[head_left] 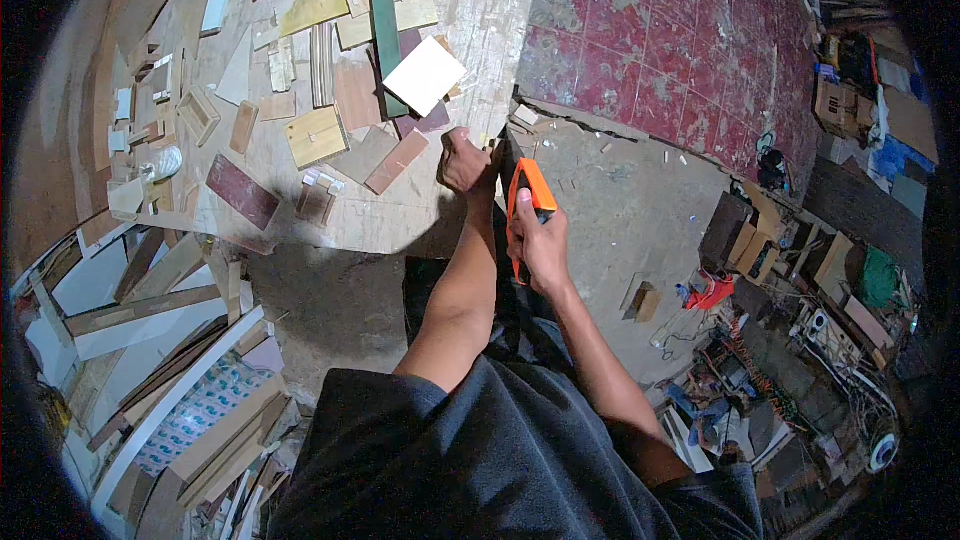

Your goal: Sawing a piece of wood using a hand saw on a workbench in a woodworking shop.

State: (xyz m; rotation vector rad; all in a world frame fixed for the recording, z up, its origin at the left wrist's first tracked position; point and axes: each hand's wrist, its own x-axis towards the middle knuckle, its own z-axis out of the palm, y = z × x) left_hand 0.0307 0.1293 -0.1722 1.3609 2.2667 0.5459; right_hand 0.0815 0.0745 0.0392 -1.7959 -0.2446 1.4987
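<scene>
My right hand [541, 240] grips the orange handle of a hand saw [527, 190], held upright just past the right edge of the wooden worktable [440, 210]. My left hand [465, 162] is closed on a small wood piece at that same table edge, right beside the saw. The saw's blade is mostly hidden between my hands. A pale square board [425, 74] lies on the table just beyond my left hand, next to a reddish-brown strip [398, 162].
Several wood offcuts cover the table, with a long green strip [383, 20] among them. Stacked boards and panels [170, 380] lean at lower left. Red tiled floor [680, 30] lies beyond, grey concrete [620, 220] below it. Boxes, tools and wires [800, 340] crowd the right.
</scene>
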